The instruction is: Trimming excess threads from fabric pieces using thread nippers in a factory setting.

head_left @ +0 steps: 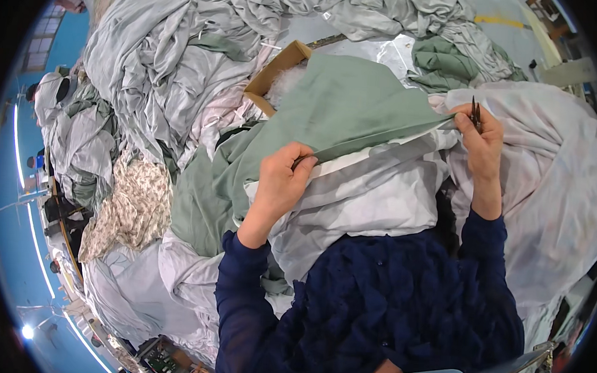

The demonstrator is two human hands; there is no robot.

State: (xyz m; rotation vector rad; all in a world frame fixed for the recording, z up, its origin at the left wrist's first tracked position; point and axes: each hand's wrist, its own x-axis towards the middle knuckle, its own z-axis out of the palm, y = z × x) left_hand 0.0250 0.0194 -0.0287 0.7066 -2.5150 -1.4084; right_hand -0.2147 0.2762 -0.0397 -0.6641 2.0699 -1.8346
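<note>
A green fabric [356,96] is stretched between my two hands, its folded edge running from one to the other. My left hand [282,182] is closed in a pinch on the near left part of that edge. At the far right end, my right hand [482,138] pinches the fabric's corner. Dark thread snips [475,114] are also tucked in my right hand, their points sticking up past the fingers. Beneath the green edge lies a white and pale grey fabric [371,196], draped over my lap.
Behind the green fabric stands an open cardboard box [277,72] with whitish fluff inside. Heaps of pale grey cloth [164,60] rise at the left and back. A patterned cloth [134,203] lies at left, pale pinkish cloth [532,177] at right, and a green bundle [444,63] farther back.
</note>
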